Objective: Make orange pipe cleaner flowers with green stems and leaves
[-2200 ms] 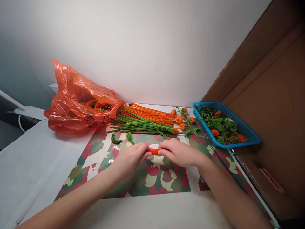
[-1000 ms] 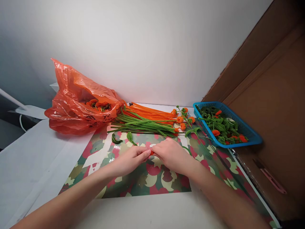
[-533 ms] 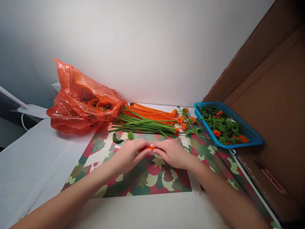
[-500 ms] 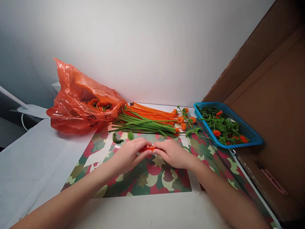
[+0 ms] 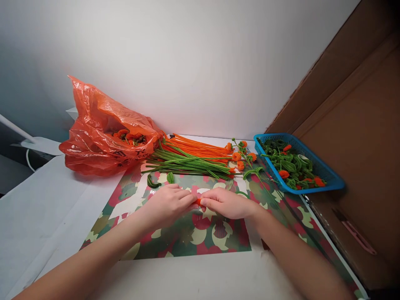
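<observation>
Fingers of the person's left hand (image 5: 170,204) and right hand (image 5: 226,203) pinch 1 orange piece (image 5: 199,202) between them, hiding its 2 ends. Only its short, bright middle shows, the texture too small to make out. It is above the patterned mat (image 5: 193,237); whether it touches cannot be told. The red-orange bag (image 5: 90,150) partly hides orange flowers (image 5: 121,133) inside.

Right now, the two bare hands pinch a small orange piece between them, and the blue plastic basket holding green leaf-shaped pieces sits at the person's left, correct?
Not quite: the head view shows the blue plastic basket holding green leaf-shaped pieces at the person's right. The rest stands: left hand and right hand pinch the small orange piece between them.
</observation>
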`<act>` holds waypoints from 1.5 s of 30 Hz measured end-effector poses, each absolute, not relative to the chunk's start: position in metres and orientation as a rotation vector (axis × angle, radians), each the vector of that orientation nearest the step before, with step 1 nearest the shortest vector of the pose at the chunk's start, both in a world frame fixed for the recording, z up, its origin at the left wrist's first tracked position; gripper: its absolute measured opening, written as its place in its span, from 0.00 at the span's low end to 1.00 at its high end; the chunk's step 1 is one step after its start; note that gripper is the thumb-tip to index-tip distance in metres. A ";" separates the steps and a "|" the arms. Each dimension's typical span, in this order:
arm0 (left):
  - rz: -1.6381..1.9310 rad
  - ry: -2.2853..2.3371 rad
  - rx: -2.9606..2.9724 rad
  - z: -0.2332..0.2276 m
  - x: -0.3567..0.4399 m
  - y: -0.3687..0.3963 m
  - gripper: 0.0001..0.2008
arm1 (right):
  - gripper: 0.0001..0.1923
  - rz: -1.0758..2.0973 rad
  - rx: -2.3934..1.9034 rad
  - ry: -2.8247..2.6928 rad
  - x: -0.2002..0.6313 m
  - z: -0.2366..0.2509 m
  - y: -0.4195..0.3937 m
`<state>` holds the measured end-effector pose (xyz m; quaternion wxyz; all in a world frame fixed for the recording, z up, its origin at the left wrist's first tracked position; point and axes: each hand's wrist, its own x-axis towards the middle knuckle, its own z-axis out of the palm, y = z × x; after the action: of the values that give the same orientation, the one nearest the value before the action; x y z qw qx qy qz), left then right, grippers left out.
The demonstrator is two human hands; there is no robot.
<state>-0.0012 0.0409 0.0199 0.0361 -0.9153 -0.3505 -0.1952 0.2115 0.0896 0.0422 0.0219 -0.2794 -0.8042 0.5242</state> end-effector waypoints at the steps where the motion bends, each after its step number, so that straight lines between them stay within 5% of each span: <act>1: -0.619 -1.151 -2.850 0.020 -0.001 0.041 0.17 | 0.15 1.516 -0.875 -2.516 0.210 0.042 0.088; 8: -0.752 -1.863 -3.165 0.031 0.006 0.038 0.18 | 0.12 0.928 -0.936 -2.733 0.207 0.044 0.080; 12: -0.767 -1.992 -3.200 0.030 0.007 0.038 0.19 | 0.12 0.843 -0.932 -2.762 0.207 0.047 0.078; 16: -0.663 -1.658 -3.073 0.024 0.006 0.038 0.17 | 0.12 1.203 -0.907 -2.620 0.211 0.048 0.082; 21: -0.527 -1.115 -2.781 0.023 0.008 0.035 0.18 | 0.17 2.206 -0.775 -2.222 0.216 0.031 0.098; 27: -0.493 -0.968 -2.711 0.022 0.010 0.035 0.17 | 0.20 2.474 -0.501 -2.079 0.216 0.016 0.106; 35: -0.224 -1.559 -3.078 0.025 0.008 0.034 0.15 | 0.11 1.941 -0.797 -2.383 0.210 0.029 0.094; 45: -0.457 -1.998 -3.285 0.026 0.005 0.038 0.17 | 0.10 0.858 -1.011 -2.764 0.203 0.039 0.074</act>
<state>0.0045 0.0384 0.0260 -0.3571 -0.7924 -0.4821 -0.1103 0.2025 0.0743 0.0385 0.0378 -0.3295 -0.9009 0.2798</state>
